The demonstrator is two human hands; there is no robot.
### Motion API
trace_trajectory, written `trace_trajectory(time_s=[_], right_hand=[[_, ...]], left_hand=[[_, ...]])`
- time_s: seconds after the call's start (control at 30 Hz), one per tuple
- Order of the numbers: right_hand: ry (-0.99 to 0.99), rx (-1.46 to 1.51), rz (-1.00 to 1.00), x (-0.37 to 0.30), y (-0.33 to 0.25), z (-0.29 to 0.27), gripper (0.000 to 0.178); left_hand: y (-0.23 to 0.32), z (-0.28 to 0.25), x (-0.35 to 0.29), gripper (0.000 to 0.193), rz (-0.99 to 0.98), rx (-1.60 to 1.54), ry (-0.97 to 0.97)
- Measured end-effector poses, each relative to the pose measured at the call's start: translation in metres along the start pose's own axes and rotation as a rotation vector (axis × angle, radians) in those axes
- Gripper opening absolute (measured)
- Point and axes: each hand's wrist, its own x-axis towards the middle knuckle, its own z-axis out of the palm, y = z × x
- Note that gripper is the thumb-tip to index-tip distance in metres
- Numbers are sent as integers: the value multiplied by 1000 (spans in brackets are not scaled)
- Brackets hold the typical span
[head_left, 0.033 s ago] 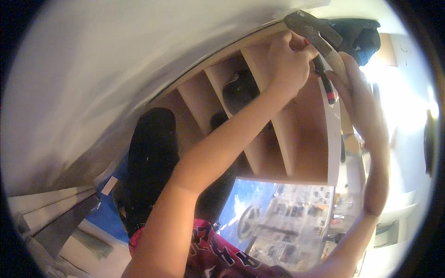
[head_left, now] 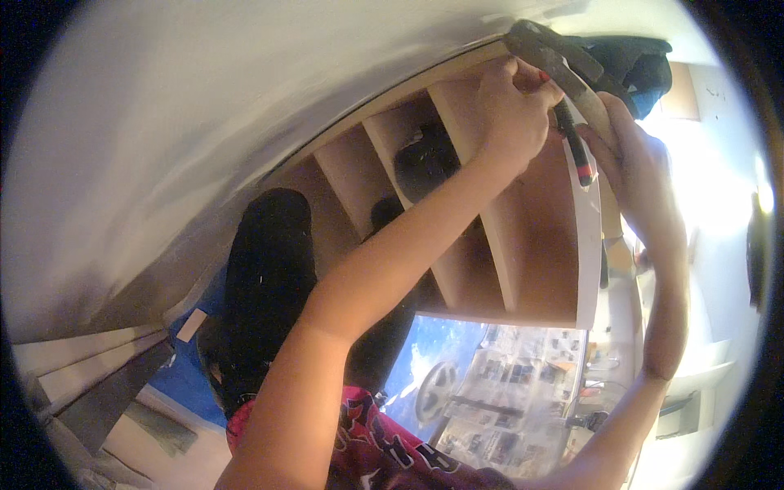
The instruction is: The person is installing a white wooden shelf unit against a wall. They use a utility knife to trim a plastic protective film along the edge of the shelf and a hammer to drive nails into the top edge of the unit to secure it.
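Note:
High at the upper right, my left hand (head_left: 516, 114) is closed, its thumb and fingers pinching a slim black stick-like tool (head_left: 575, 147). That tool has a red band near its lower end, and its exact kind is not clear. Beside it, my right hand (head_left: 633, 163) wraps round the pale part of a worn grey tool (head_left: 543, 53). The grey tool slants up to the left, against the white wall's edge; its full shape is partly hidden by my fingers. Both hands are close together, above the right end of a pinkish-brown shelf unit (head_left: 543, 261).
A white smeared wall (head_left: 245, 98) fills the upper left. Inside the shelf unit sits a dark rounded object (head_left: 425, 162). Behind the hands lies a dark cloth-like bundle (head_left: 641, 69). Below are a blue floor covering (head_left: 453, 343), a grey wheel-shaped item (head_left: 437, 390) and paper-covered surfaces (head_left: 523, 359).

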Motion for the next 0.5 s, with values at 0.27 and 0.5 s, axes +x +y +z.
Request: trace_trajectory(time_s=[0.27, 0.5], right_hand=[[-28, -9, 80, 0, 6, -18, 34], [-50, -62, 46, 11, 5, -16, 34]], left_hand=[[-6, 16, -2, 19, -34, -133, 21], [-14, 15, 7, 20, -42, -254, 3]])
